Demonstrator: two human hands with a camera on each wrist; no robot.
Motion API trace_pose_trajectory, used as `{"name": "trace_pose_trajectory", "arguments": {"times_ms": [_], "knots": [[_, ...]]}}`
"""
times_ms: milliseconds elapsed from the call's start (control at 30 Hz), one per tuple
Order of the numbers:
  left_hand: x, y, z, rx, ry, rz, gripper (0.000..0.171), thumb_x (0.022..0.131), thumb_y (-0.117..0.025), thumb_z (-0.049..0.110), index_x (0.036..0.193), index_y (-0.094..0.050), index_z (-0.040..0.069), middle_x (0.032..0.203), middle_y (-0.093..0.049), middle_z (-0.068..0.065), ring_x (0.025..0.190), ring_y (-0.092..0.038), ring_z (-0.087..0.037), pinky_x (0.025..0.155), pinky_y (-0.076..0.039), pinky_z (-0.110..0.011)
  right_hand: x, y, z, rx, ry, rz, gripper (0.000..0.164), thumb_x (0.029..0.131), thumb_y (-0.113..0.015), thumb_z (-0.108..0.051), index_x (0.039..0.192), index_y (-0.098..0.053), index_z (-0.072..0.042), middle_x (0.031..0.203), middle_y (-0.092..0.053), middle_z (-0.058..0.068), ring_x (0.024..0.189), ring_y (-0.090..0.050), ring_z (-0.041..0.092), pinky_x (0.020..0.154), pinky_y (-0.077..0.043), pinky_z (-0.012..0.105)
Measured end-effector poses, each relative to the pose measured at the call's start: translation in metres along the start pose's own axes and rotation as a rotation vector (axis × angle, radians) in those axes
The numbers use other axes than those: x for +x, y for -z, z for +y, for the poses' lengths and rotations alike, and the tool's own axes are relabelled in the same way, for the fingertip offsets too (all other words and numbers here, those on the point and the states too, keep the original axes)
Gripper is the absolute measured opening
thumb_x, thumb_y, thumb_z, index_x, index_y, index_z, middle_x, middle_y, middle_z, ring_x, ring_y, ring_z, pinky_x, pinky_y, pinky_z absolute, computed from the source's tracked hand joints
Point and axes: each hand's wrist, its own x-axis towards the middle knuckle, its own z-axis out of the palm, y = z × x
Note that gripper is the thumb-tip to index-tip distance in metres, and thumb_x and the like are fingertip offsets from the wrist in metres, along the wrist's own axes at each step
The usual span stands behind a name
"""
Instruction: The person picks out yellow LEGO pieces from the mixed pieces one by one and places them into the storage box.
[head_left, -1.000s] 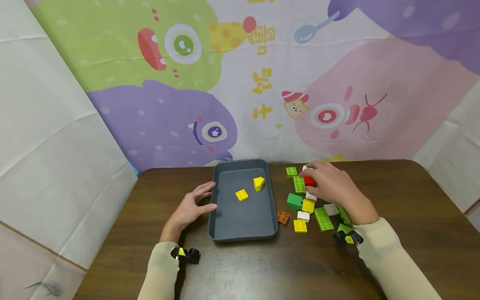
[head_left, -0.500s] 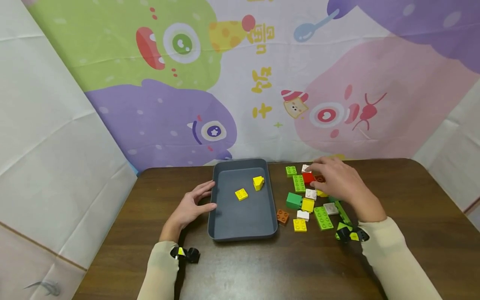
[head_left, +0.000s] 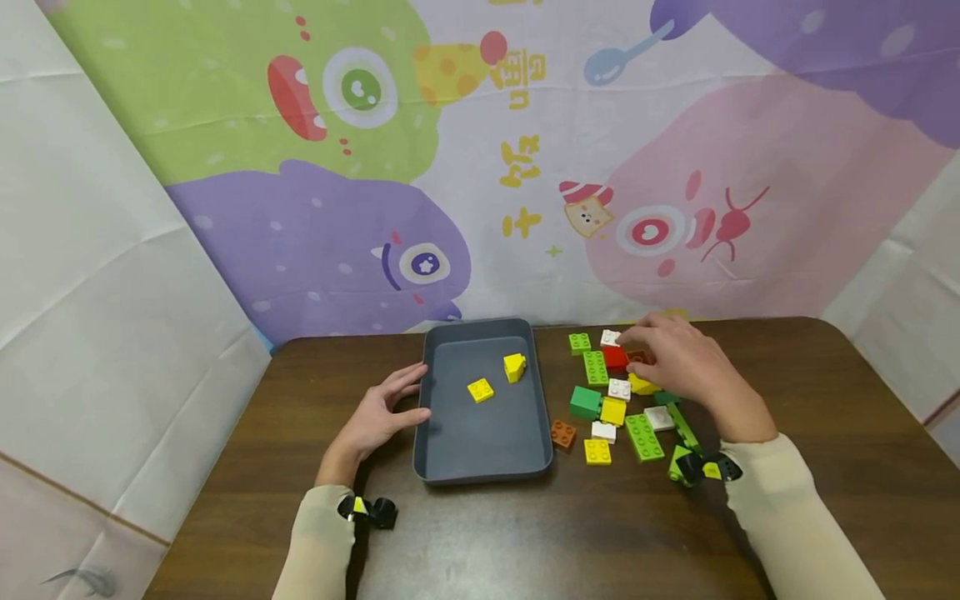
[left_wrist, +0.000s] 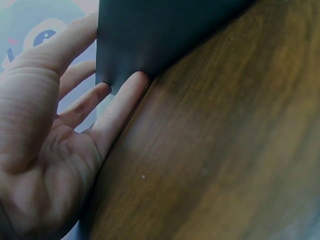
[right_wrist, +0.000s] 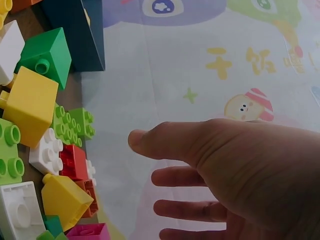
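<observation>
My left hand (head_left: pixel 378 417) rests its extended fingers against the left wall of a dark grey tray (head_left: pixel 480 457). A flat yellow brick (head_left: pixel 480 390) and a yellow slanted brick (head_left: pixel 514 367) lie inside that tray. Above the back of the loose toy bricks hovers my right hand (head_left: pixel 686 362), its fingers extended and holding nothing in the right wrist view. Nearest to it are a red brick (head_left: pixel 614 358), a white brick (head_left: pixel 611 338), a dark brown brick (head_left: pixel 637 358) and another yellow slanted brick (head_left: pixel 642 384). A magenta brick (right_wrist: pixel 87 231) shows only in the right wrist view.
Right of the tray are a brown brick (head_left: pixel 563 434), a green brick (head_left: pixel 586 402), a long lime brick (head_left: pixel 644 437) and several others in white, yellow and green. The wooden table (head_left: pixel 480 542) ends at a cartoon-printed cloth (head_left: pixel 540 283) behind.
My right hand has shifted right, away from the red and white bricks, uncovering the brown and yellow slanted bricks. My left hand has stayed at the tray.
</observation>
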Motion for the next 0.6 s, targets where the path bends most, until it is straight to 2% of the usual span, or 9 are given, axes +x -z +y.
{"name": "trace_pose_trajectory", "arguments": {"times_ms": [333, 600], "knots": [[0.0006, 0.0013, 0.0003, -0.013, -0.006, 0.000, 0.076, 0.087, -0.079, 0.018, 0.154, -0.042, 0.013, 0.163, -0.033, -0.005, 0.140, -0.041, -0.039, 0.118, -0.030, -0.063, 0.0030, -0.0038, 0.0051, 0.014, 0.003, -0.081, 0.037, 0.082, -0.082, -0.018, 0.118, -0.074, -0.013, 0.115, -0.066, 0.017, 0.101, -0.057, 0.035, 0.087, -0.055, 0.060], [-0.0004, -0.0003, 0.0005, -0.015, 0.002, 0.001, 0.076, 0.087, -0.079, 0.018, 0.154, -0.042, 0.013, 0.163, -0.033, -0.005, 0.141, -0.041, -0.039, 0.117, -0.032, -0.062, 0.0049, -0.0098, 0.0094, 0.002, 0.003, -0.135, 0.034, 0.082, -0.082, -0.018, 0.115, -0.075, -0.012, 0.108, -0.067, 0.013, 0.094, -0.058, 0.029, 0.086, -0.056, 0.056]]}}
